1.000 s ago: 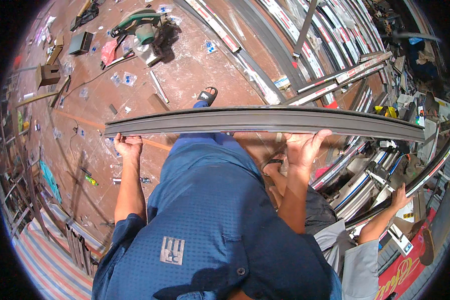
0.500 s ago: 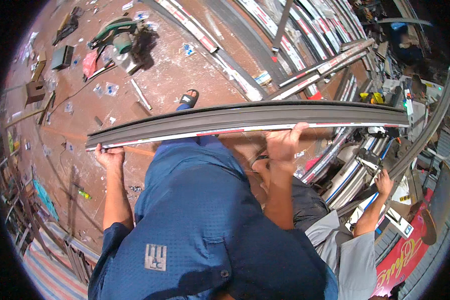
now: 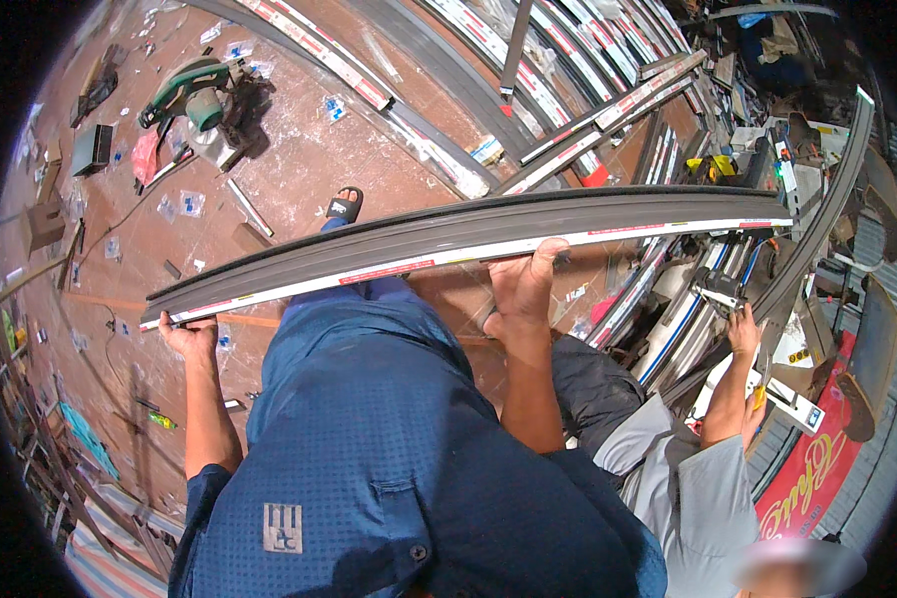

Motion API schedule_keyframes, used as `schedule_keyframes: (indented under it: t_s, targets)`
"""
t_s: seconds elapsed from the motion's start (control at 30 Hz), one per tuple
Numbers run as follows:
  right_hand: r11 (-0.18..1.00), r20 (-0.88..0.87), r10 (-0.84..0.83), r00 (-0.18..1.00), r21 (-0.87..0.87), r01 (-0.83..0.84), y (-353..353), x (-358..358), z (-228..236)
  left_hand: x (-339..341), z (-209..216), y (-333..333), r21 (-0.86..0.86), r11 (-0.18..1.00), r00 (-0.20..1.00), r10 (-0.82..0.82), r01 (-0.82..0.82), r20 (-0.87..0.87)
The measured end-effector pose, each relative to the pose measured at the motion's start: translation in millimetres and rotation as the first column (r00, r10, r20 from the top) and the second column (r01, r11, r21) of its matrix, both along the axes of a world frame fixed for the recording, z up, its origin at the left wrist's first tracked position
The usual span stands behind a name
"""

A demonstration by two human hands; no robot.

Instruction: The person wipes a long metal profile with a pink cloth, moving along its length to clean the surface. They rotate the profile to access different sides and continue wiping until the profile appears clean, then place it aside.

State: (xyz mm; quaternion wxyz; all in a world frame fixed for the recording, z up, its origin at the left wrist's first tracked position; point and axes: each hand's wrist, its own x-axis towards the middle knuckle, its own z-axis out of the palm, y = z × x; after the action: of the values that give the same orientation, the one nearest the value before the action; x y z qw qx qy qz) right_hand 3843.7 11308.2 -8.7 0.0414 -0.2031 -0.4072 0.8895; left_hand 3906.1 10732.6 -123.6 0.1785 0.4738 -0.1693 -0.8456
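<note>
Fingers (image 3: 546, 249) of the right hand (image 3: 520, 289) curl over the profile's (image 3: 468, 239) lower edge near its middle; the left hand (image 3: 191, 334) grips its left end from below. The profile hangs level above the floor (image 3: 299, 169).

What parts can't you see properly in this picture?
- Head view: the left hand has its fingertips hidden behind the long grey metal strip.
- Head view: the right hand has its palm pressed to the strip, so its grip is not visible.
- Head view: the person's legs are covered by the blue shirt; only one sandal shows.
- Head view: the green saw is too small for details.
</note>
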Motion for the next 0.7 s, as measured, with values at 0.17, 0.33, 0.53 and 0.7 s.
schedule_keyframes:
  t_s: [0.17, 0.33, 0.53, 0.7]
  targets:
    - [0.998, 0.030, -0.041, 0.999, 0.052, 0.040, -1.9, 3.2, -3.3, -14.5, 32.7, 30.7, -0.095, 0.995, 0.994, 0.039, -0.028, 0.106]
    - [1.000, 0.000, 0.013, 1.000, 0.028, -0.013, -1.7, 4.3, -8.6, 33.3, -31.3, -55.9, 0.091, 0.989, 0.986, -0.100, 0.113, -0.136]
    - [0.999, -0.041, -0.036, 0.999, 0.012, 0.036, -1.8, 10.1, -14.0, 2.4, 12.8, 14.0, -0.065, 0.997, 0.992, 0.059, -0.052, 0.113]
    - [1.000, -0.092, -0.019, 0.996, -0.004, 0.019, -6.1, 12.3, -8.0, 15.8, 16.7, 2.4, -0.035, 0.998, 0.990, 0.058, -0.054, 0.130]
